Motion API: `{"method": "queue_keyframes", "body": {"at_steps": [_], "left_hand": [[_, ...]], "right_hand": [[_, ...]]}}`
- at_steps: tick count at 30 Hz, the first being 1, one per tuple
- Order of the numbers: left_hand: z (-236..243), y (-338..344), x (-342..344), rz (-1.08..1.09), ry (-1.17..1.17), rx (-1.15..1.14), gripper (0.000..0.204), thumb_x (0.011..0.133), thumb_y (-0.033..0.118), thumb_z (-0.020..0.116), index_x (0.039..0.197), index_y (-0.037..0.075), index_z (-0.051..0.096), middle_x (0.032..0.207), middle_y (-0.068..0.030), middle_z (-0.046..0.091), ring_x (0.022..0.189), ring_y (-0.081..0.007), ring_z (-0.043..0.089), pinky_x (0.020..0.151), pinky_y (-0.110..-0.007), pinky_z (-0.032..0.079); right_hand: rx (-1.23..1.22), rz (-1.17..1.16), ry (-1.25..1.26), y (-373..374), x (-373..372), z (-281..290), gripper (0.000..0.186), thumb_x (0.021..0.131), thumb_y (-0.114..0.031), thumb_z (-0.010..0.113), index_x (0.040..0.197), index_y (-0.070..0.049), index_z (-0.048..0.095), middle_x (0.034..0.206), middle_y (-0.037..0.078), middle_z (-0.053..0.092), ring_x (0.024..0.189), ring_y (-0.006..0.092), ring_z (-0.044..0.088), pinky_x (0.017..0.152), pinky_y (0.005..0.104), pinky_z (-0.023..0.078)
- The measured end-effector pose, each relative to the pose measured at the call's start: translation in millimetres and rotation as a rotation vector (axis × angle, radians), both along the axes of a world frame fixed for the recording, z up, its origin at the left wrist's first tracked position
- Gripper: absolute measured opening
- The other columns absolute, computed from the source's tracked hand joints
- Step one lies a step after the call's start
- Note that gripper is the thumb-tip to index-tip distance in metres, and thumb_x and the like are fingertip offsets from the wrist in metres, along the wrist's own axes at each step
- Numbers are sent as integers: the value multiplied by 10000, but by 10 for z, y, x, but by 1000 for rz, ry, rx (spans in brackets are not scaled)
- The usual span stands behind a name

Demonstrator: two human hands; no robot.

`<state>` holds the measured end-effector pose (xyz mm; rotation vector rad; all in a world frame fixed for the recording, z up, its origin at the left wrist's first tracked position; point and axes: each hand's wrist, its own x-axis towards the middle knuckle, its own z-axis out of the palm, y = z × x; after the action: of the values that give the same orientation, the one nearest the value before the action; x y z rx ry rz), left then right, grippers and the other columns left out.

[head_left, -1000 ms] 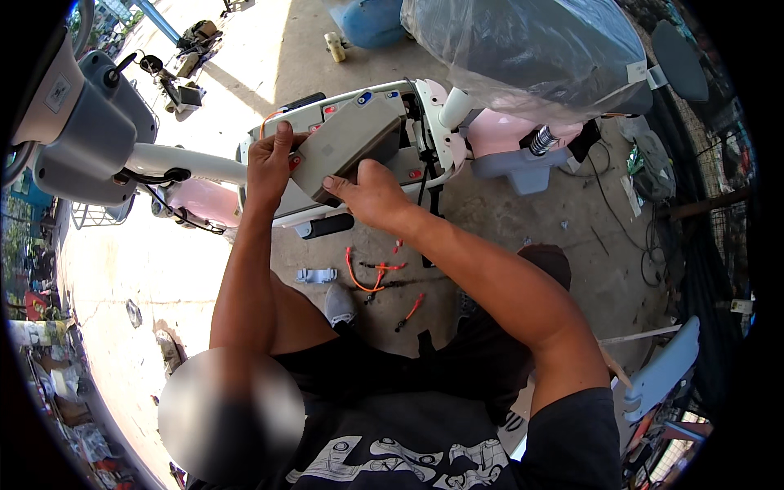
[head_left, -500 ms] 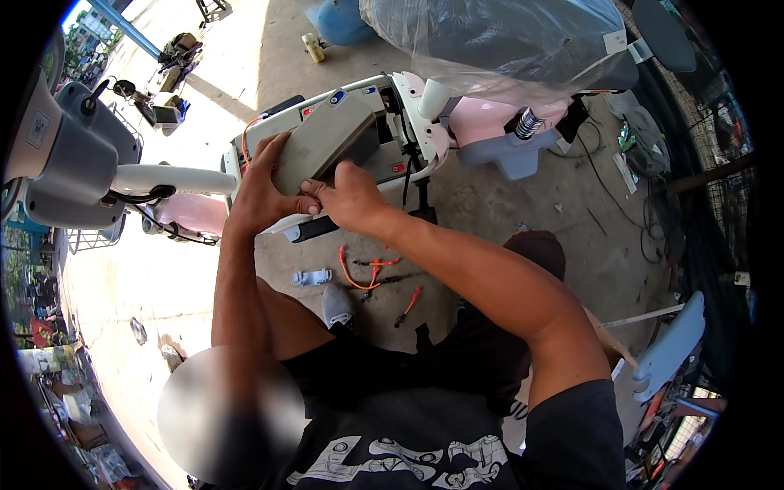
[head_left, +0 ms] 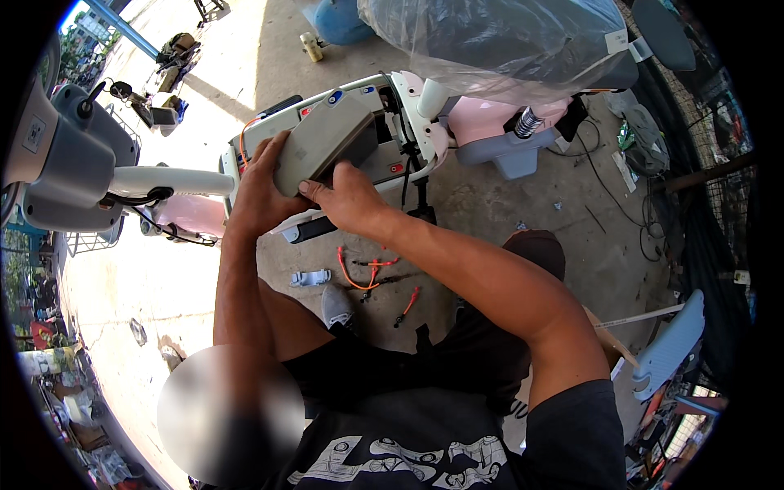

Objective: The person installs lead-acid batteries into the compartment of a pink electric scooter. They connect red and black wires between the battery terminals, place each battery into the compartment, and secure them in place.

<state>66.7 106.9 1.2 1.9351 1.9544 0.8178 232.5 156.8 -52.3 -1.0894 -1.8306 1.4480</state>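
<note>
My left hand (head_left: 260, 188) grips the left end of a grey block, likely a battery (head_left: 322, 139), with its fingers along the edge. My right hand (head_left: 347, 200) holds the lower right edge, its thumb close to my left hand. The block lies tilted over the open, white-framed scooter deck (head_left: 428, 129), above other grey units with red and blue terminals (head_left: 396, 168). An orange cable (head_left: 243, 147) runs at the deck's left. What lies under the block is hidden.
A white steering column (head_left: 171, 181) stands left. A plastic-covered seat (head_left: 498, 41) and pink body (head_left: 482, 118) are at upper right. Several red-orange cables (head_left: 367, 286) and a pale blue bracket (head_left: 310, 278) lie below the deck. A light blue panel (head_left: 670, 343) leans at lower right.
My left hand has shifted lower around the block's end, its thumb coming toward my right hand. The view has shifted, moving the scooter slightly up and left in frame.
</note>
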Motion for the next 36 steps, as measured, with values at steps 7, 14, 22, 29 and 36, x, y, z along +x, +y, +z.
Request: {"method": "queue_keyframes", "body": {"at_steps": [7,14,22,29,36], "left_hand": [[-17,16,-20,-19,-10,41,1002,558,186,915,1441,-50,505,1395,-214,574,1264,-367,601,1066,-429,489],[-31,9,-45,-20,-9,66,985,555,183,891,1429,-64,512,1368,-222,587,1228,-357,619,1053,-423,492],[-45,18,-64,1,-12,37,992,531,164,848,1452,-4,519,1368,-200,594,1206,-356,628,1043,-406,499],[-38,41,-139,5,-129,26,952,540,104,839,1442,17,548,1319,-179,637,1190,-325,643,1060,-400,497],[18,152,-199,62,-165,-43,969,527,94,831,1460,111,572,1293,-160,673,1179,-291,649,1077,-373,475]], "right_hand": [[-27,33,-19,0,-22,2,611,911,-402,753,1052,181,633,1039,382,680,1028,484,689,900,476,548],[-55,71,-57,39,-19,35,587,916,-438,738,985,142,683,984,335,708,993,453,705,880,469,547],[121,140,-294,592,268,283,537,876,-468,758,1036,44,741,1077,270,729,1061,416,700,942,447,546],[313,-81,-570,784,459,630,670,781,-525,828,1074,64,703,1044,267,735,993,403,726,890,450,571],[348,-22,-455,855,434,399,629,849,-516,789,986,89,692,895,260,727,909,393,728,825,458,554]]}}
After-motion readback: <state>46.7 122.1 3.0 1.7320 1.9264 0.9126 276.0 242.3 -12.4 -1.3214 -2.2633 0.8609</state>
